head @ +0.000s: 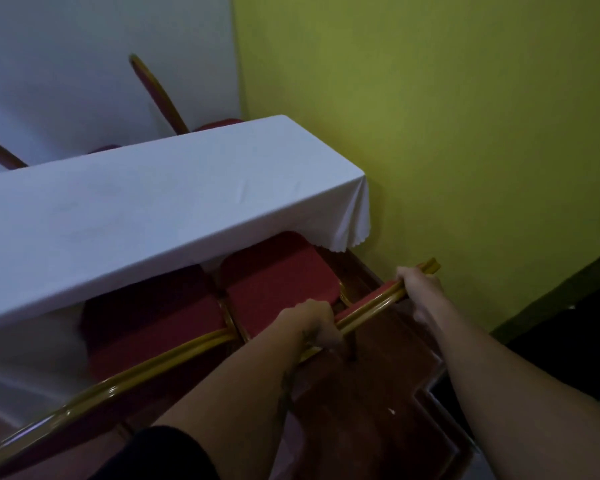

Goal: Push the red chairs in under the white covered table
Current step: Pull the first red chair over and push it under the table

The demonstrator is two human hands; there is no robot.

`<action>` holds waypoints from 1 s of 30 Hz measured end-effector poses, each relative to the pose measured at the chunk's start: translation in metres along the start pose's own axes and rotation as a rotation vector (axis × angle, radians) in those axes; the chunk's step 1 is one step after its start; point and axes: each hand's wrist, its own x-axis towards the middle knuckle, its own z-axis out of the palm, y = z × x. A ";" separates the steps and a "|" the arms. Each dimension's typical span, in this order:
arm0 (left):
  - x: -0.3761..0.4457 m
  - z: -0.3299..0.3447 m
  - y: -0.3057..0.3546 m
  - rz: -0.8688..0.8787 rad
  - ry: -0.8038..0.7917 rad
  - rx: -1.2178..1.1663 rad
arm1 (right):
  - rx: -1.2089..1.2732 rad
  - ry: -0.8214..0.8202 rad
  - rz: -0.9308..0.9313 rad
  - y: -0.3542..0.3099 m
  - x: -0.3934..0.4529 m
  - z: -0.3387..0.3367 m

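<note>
Two hands grip the top rail of one red chair in the head view, the only view supplied. Your left hand (314,323) wraps the gold rail near its inner end, fingers curled fully around the tube. Your right hand (421,284) wraps the same rail near its outer end, by the green wall (465,133), fingers likewise closed around it. Spacing the hands toward both ends of the backrest lets you steer the chair straight and stops it from twisting as it slides.

The right-hand chair (278,275) stands at the end of the white covered table (136,209). The front part of its seat lies beneath the hanging cloth edge; the rear part and the backrest remain outside. Judge this chair as partly in, with more travel needed.

A second red chair (153,320) stands just beside it on the left, seat also partly under the cloth, its gold rail (118,379) running toward the lower left corner. No hand touches it.

Two further chair backs (156,91) show beyond the far side of the table, against the white wall.

Note the cloth corner (354,230) draping close over the seat: push level so the seat does not snag the fabric. Keep the outer rail end clear of the green wall.
</note>
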 end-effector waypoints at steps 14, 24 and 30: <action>0.040 -0.031 -0.030 -0.040 0.118 -0.228 | 0.012 -0.073 -0.001 -0.030 0.056 0.053; 0.064 -0.057 -0.036 -0.047 0.135 -0.271 | 0.029 -0.058 -0.001 -0.044 0.079 0.081; 0.079 -0.061 -0.038 -0.046 0.176 -0.300 | 0.085 -0.025 -0.030 -0.046 0.080 0.094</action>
